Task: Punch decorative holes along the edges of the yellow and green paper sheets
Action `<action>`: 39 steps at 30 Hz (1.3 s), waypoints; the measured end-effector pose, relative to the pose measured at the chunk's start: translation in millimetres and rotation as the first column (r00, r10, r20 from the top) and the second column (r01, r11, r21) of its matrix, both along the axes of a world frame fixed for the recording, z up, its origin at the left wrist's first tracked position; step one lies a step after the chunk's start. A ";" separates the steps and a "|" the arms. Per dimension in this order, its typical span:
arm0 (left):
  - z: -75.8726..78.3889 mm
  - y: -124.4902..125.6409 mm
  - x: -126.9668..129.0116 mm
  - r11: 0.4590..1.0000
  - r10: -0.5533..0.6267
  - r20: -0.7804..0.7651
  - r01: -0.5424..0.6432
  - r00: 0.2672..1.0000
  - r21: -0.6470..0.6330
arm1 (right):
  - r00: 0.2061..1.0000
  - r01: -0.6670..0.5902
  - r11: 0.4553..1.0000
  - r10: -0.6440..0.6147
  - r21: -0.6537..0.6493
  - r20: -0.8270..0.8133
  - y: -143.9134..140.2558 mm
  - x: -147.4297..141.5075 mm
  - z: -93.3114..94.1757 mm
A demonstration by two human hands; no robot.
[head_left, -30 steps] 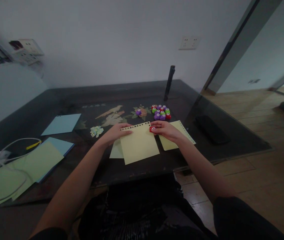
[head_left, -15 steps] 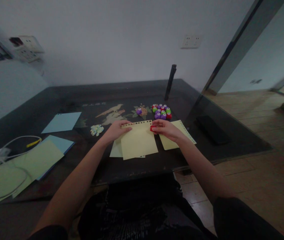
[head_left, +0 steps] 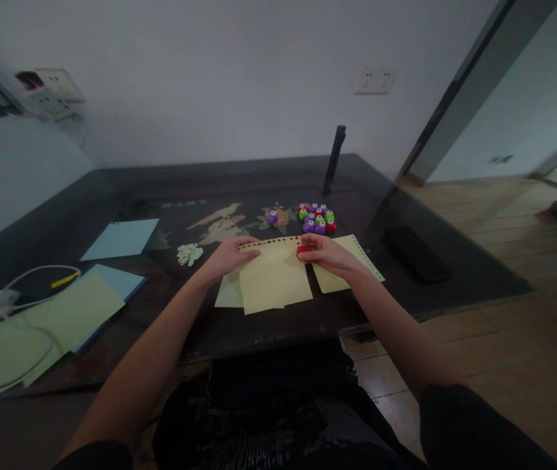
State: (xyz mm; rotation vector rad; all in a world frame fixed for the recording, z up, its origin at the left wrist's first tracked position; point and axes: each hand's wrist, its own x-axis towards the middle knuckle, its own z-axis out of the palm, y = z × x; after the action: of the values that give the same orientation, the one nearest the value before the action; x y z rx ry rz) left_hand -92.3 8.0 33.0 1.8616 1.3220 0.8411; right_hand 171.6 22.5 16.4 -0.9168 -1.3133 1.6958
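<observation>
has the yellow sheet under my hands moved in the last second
Yes. The yellow sheet has slid away from the table's near edge; the left hand and right hand hold its punched top edge.

I see a pale yellow paper sheet [head_left: 274, 279] flat on the dark table, a row of punched holes along its far edge. A small red punch [head_left: 302, 249] sits at its far right corner, touching that edge.
</observation>
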 end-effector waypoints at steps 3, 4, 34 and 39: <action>-0.3 0.5 -0.8 1.000 0.000 -0.002 0.000 1.000 -0.004 | 1.000 -0.016 1.000 0.016 -0.008 -0.011 -1.4 -0.1 1.9; 0.1 0.5 -1.3 1.000 0.006 -0.005 -0.006 1.000 -0.001 | 1.000 -0.016 1.000 0.016 -0.008 -0.011 -1.7 0.2 2.3; 11.6 -2.1 -4.9 0.998 0.065 -0.104 -0.062 0.993 0.034 | 0.995 0.050 0.994 -0.058 0.099 0.083 -3.0 5.5 11.5; 13.6 -2.4 -5.4 0.996 0.086 -0.103 -0.083 0.991 0.034 | 0.984 0.149 0.981 -0.160 0.121 0.085 -2.6 8.7 16.6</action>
State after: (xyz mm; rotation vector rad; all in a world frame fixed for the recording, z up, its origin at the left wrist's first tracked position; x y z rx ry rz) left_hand -97.6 5.5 46.6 1.9066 1.4690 0.8200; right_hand 180.3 19.8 33.0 -1.0144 -1.3497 1.4589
